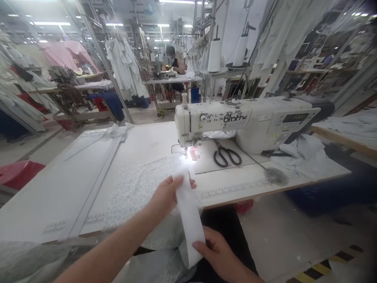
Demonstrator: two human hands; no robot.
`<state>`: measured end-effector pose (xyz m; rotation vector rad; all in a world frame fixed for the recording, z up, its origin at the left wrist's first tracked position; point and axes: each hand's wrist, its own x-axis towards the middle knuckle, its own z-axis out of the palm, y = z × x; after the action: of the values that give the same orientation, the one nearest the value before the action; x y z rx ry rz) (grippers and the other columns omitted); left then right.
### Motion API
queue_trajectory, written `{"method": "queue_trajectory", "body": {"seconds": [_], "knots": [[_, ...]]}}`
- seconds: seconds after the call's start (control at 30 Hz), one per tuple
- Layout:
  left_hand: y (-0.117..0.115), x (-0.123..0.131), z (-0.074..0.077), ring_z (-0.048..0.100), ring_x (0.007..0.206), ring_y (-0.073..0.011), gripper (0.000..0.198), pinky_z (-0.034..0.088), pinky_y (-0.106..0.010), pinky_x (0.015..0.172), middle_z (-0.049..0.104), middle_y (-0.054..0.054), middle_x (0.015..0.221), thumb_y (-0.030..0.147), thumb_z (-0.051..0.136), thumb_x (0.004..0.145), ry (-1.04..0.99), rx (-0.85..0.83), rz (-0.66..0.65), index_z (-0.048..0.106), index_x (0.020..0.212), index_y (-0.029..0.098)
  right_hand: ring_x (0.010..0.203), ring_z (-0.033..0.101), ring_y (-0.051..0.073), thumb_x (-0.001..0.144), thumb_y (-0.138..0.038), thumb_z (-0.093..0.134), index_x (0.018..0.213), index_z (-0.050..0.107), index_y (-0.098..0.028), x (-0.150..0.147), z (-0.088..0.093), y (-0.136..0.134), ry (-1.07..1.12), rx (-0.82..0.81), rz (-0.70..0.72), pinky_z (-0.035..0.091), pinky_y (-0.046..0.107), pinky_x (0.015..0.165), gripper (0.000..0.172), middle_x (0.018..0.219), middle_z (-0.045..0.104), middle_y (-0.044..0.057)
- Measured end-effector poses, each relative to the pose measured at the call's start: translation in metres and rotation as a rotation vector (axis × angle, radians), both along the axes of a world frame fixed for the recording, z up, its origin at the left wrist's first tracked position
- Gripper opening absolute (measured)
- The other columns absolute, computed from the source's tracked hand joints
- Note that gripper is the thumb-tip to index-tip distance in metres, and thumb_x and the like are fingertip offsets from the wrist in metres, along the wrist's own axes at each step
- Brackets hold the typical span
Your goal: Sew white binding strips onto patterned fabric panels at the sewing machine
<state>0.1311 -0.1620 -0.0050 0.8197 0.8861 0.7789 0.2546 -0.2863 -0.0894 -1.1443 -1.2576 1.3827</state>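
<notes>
A white fabric strip hangs from near the sewing machine's needle down past the table's front edge. My left hand pinches its upper part, thumb on top, just in front of the needle area. Lower down, my right hand grips the strip's bottom end between thumb and fingers. Pale patterned fabric lies on the table left of the needle and drapes over the edge toward my lap. The white sewing machine stands beyond my hands, its lamp glaring at the needle.
Black-handled scissors lie on the machine bed. A round grey metal disc sits near the front edge. Crumpled white fabric is at the right end. Two thread cones stand behind the machine. Farther back, a person sits at another machine.
</notes>
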Motion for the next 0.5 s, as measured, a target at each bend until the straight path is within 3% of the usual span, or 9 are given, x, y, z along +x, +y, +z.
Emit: {"method": "queue_trajectory", "body": {"seconds": [0.1, 0.17, 0.3, 0.37, 0.5], "knots": [[0.044, -0.004, -0.006, 0.065, 0.084, -0.0216, 0.025, 0.053, -0.035, 0.074, 0.067, -0.013, 0.091, 0.031, 0.053, 0.084, 0.221, 0.242, -0.079, 0.057, 0.1, 0.012, 0.062, 0.045, 0.014, 0.082, -0.044, 0.056, 0.077, 0.057, -0.015, 0.0, -0.021, -0.001, 0.042, -0.097, -0.096, 0.038, 0.023, 0.057, 0.029, 0.067, 0.05, -0.001], [0.07, -0.003, -0.012, 0.065, 0.076, -0.0209, 0.027, 0.052, -0.036, 0.069, 0.067, -0.011, 0.083, 0.037, 0.051, 0.084, 0.368, 0.353, -0.115, 0.057, 0.095, 0.012, 0.063, 0.047, 0.014, 0.082, -0.046, 0.055, 0.072, 0.057, -0.016, 0.001, -0.034, 0.003, -0.027, -0.065, -0.184, 0.039, 0.024, 0.057, 0.032, 0.067, 0.049, 0.0], [0.11, 0.005, -0.021, 0.058, 0.066, -0.0186, 0.02, 0.046, -0.031, 0.061, 0.059, -0.002, 0.065, 0.034, 0.056, 0.077, 0.626, 0.541, -0.094, 0.058, 0.078, 0.014, 0.099, 0.051, 0.023, 0.084, -0.04, 0.054, 0.072, 0.063, -0.016, 0.006, -0.046, 0.02, -0.252, 0.126, -0.334, 0.042, 0.031, 0.085, 0.028, 0.1, 0.054, 0.01], [0.123, 0.01, -0.021, 0.054, 0.068, -0.0183, 0.013, 0.042, -0.03, 0.064, 0.055, -0.001, 0.063, 0.028, 0.057, 0.074, 0.75, 0.671, -0.096, 0.057, 0.071, 0.016, 0.105, 0.05, 0.024, 0.086, -0.039, 0.052, 0.077, 0.065, -0.017, 0.007, -0.048, 0.028, -0.286, 0.149, -0.314, 0.04, 0.032, 0.09, 0.027, 0.106, 0.055, 0.01], [0.127, 0.014, -0.019, 0.051, 0.077, -0.0188, 0.009, 0.037, -0.03, 0.071, 0.056, -0.003, 0.078, 0.024, 0.052, 0.075, 0.923, 0.882, -0.129, 0.054, 0.07, 0.017, 0.077, 0.06, 0.02, 0.087, -0.043, 0.05, 0.077, 0.066, -0.016, 0.009, -0.054, 0.028, -0.303, 0.11, -0.09, 0.048, 0.03, 0.071, 0.032, 0.078, 0.062, 0.005]]}}
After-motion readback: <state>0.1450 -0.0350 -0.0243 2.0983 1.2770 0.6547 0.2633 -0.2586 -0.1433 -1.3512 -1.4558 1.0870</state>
